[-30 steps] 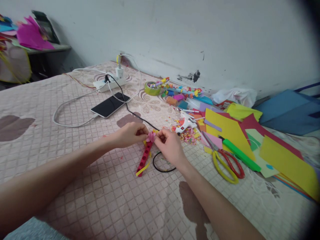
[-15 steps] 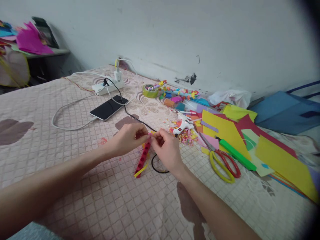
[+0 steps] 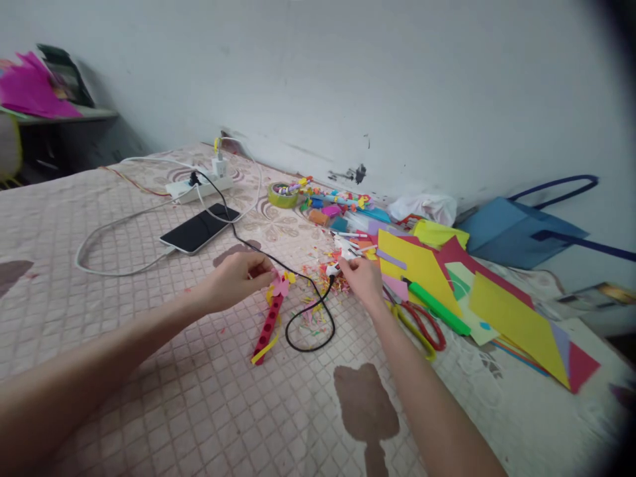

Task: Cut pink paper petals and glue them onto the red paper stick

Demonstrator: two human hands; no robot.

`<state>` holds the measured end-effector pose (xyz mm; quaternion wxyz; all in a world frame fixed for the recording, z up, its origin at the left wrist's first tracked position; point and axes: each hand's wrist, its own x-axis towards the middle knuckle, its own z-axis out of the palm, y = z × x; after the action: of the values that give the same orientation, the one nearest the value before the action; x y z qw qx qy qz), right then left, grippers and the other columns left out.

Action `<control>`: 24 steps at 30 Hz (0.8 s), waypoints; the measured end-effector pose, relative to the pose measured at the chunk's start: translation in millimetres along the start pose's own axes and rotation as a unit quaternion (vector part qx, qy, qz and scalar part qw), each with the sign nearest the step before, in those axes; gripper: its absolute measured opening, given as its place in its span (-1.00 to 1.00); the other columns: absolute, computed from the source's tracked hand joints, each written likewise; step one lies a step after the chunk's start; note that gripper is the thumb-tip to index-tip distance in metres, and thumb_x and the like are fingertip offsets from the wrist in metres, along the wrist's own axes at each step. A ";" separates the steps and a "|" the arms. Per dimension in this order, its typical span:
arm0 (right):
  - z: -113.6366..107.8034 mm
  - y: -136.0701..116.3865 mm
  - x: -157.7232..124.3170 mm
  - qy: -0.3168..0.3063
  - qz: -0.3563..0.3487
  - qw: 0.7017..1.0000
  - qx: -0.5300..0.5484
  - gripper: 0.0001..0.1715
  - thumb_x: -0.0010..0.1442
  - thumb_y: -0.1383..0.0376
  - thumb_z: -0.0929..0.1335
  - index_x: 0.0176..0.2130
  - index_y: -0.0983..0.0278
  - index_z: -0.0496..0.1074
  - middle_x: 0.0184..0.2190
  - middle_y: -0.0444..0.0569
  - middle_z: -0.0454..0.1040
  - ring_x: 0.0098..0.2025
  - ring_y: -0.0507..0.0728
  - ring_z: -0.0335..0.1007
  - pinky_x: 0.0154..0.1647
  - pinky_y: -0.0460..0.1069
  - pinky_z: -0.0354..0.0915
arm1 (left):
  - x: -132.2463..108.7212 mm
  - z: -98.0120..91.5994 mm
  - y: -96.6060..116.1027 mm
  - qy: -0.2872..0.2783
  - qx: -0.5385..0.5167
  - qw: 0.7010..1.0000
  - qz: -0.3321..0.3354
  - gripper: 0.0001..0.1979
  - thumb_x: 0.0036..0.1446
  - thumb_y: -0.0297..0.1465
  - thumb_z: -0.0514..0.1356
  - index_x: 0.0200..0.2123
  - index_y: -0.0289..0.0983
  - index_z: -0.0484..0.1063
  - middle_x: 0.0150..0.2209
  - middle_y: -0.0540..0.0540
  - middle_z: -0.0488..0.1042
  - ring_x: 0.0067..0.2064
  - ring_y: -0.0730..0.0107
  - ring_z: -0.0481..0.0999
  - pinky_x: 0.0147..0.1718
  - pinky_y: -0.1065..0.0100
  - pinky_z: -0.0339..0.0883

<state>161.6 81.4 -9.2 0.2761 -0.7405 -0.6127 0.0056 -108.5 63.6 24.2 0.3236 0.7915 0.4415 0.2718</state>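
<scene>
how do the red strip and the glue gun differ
The red strip is slim and dark-spotted; the glue gun is white and chunkier. The strip bears a pink flower; the glue gun has a black cord. Both have a hand at them: left hand at the strip's flower, right hand at the glue gun.

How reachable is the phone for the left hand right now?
Probably yes: the phone lies just beyond the left hand, nothing visibly between them. The black cord crosses one end, and that hand looks busy at the pink flower, so may need freeing first.
</scene>
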 end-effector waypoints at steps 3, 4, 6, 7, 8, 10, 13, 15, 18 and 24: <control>6.1 2.1 2.7 -0.014 0.012 1.000 -0.011 -0.42 0.06 -0.05 0.25 -0.76 0.24 0.28 -0.73 0.00 0.37 -0.60 0.11 0.28 -0.54 -0.04 0.04 | 0.0 -1.1 -3.4 -0.002 0.007 1.000 0.002 -0.79 0.04 -0.30 0.09 -0.53 -0.32 0.33 -0.59 0.05 0.29 -0.53 0.55 0.23 -0.56 0.49 0.07; 7.4 1.4 3.2 -0.017 0.018 1.000 -0.012 -0.42 0.05 -0.07 0.25 -0.76 0.24 0.29 -0.73 0.02 0.37 -0.59 0.12 0.28 -0.54 -0.04 0.04 | 0.0 -1.4 -5.0 -0.003 0.011 1.000 0.004 -0.79 0.04 -0.31 0.08 -0.52 -0.32 0.33 -0.58 0.04 0.30 -0.53 0.54 0.24 -0.55 0.49 0.07; 9.7 0.0 4.4 -0.019 0.030 0.999 -0.010 -0.42 0.03 -0.08 0.26 -0.74 0.25 0.32 -0.71 0.04 0.40 -0.58 0.14 0.30 -0.55 -0.04 0.04 | 0.0 -1.9 -8.4 -0.003 0.016 1.000 0.012 -0.80 0.04 -0.31 0.08 -0.51 -0.33 0.34 -0.58 0.04 0.31 -0.52 0.54 0.26 -0.55 0.49 0.06; 10.7 -0.4 5.2 -0.019 0.036 0.999 -0.006 -0.44 0.02 -0.07 0.27 -0.73 0.26 0.33 -0.70 0.04 0.41 -0.58 0.14 0.31 -0.55 -0.04 0.05 | 0.1 -2.1 -9.8 -0.003 0.017 1.000 0.016 -0.80 0.04 -0.31 0.08 -0.51 -0.33 0.33 -0.58 0.04 0.31 -0.53 0.54 0.27 -0.56 0.49 0.06; 11.5 -0.5 6.0 -0.019 0.043 0.999 -0.001 -0.48 0.00 -0.05 0.28 -0.73 0.26 0.34 -0.69 0.04 0.41 -0.57 0.14 0.32 -0.55 -0.04 0.05 | 0.2 -2.3 -11.0 -0.003 0.019 1.000 0.019 -0.79 0.04 -0.31 0.08 -0.51 -0.32 0.33 -0.58 0.04 0.31 -0.53 0.54 0.27 -0.56 0.50 0.05; 11.5 0.0 7.2 -0.017 0.055 0.998 0.014 -0.56 -0.01 0.04 0.30 -0.73 0.26 0.33 -0.70 0.02 0.41 -0.56 0.15 0.33 -0.54 -0.04 0.07 | 0.5 -3.0 -12.1 -0.004 0.020 1.000 0.024 -0.78 0.04 -0.30 0.09 -0.52 -0.32 0.32 -0.59 0.04 0.30 -0.53 0.54 0.27 -0.56 0.50 0.05; 5.3 2.4 8.2 -0.008 0.066 0.996 0.051 -0.63 -0.03 0.14 0.30 -0.74 0.25 0.29 -0.72 -0.01 0.38 -0.55 0.15 0.33 -0.53 -0.04 0.09 | 1.1 -4.7 -11.2 -0.008 0.018 0.999 0.026 -0.78 0.04 -0.30 0.09 -0.54 -0.32 0.32 -0.60 0.04 0.30 -0.54 0.55 0.26 -0.57 0.50 0.05; -2.8 5.1 8.5 0.003 0.071 0.994 0.085 -0.64 -0.03 0.16 0.29 -0.73 0.24 0.27 -0.73 -0.03 0.37 -0.53 0.16 0.33 -0.52 -0.04 0.11 | 1.4 -6.1 -9.4 -0.011 0.007 1.000 0.024 -0.78 0.04 -0.31 0.10 -0.55 -0.32 0.31 -0.61 0.04 0.29 -0.55 0.56 0.24 -0.58 0.50 0.05; -16.1 9.4 7.9 0.024 0.080 0.985 0.154 -0.67 0.03 0.12 0.26 -0.63 0.25 0.31 -0.69 -0.05 0.38 -0.53 0.14 0.34 -0.53 -0.04 0.16 | 1.4 -8.1 -6.1 -0.017 -0.016 1.000 0.017 -0.79 0.03 -0.33 0.10 -0.56 -0.32 0.29 -0.62 0.05 0.27 -0.56 0.57 0.22 -0.59 0.51 0.05; -33.4 3.2 -2.5 0.017 0.095 0.863 0.496 -0.70 -0.01 0.08 0.34 -0.38 0.25 0.32 -0.49 -0.12 0.43 -0.48 0.05 0.37 -0.47 -0.06 0.31 | 0.4 -8.8 -4.9 -0.033 -0.056 0.998 0.007 -0.83 0.05 -0.33 0.10 -0.48 -0.32 0.33 -0.58 0.04 0.30 -0.54 0.56 0.25 -0.57 0.51 0.09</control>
<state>175.5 65.3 17.0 0.6153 -0.5604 -0.4507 0.3230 -117.2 68.3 26.2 0.3798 0.7841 0.4087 0.2719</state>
